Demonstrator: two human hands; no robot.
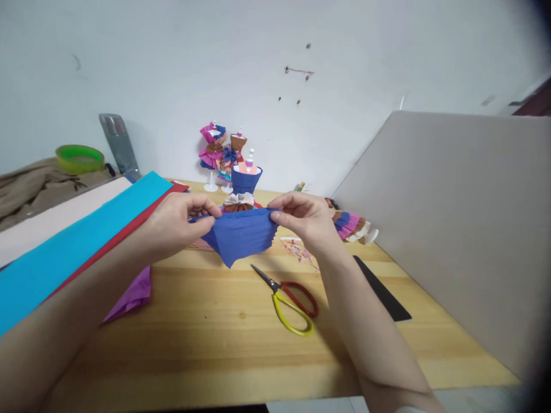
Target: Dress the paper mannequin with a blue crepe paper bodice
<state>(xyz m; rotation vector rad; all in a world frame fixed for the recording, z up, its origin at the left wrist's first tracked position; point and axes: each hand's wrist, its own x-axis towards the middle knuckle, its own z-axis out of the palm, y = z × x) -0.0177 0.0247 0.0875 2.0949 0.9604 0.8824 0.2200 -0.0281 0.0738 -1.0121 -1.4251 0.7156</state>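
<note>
A piece of blue crepe paper (243, 235) is stretched between my two hands above the wooden table. My left hand (183, 221) pinches its upper left corner, and my right hand (301, 215) pinches the upper right corner. The lower edge hangs free, with a point dipping at the left. Just behind it stands a small dress form (246, 179) in a blue bodice, with a pleated white and brown bow at the waist; its lower part is hidden by the paper. Scissors (275, 285) with one red and one yellow handle lie partly open below the paper.
Long strips of blue (86, 246), pink and red paper lie at left, near a purple piece (131, 295). More dressed forms (213, 150) stand by the wall. Paper scraps (298, 250), a toppled form (350, 225), a black strip (382, 288) and a grey panel (451, 218) are at right.
</note>
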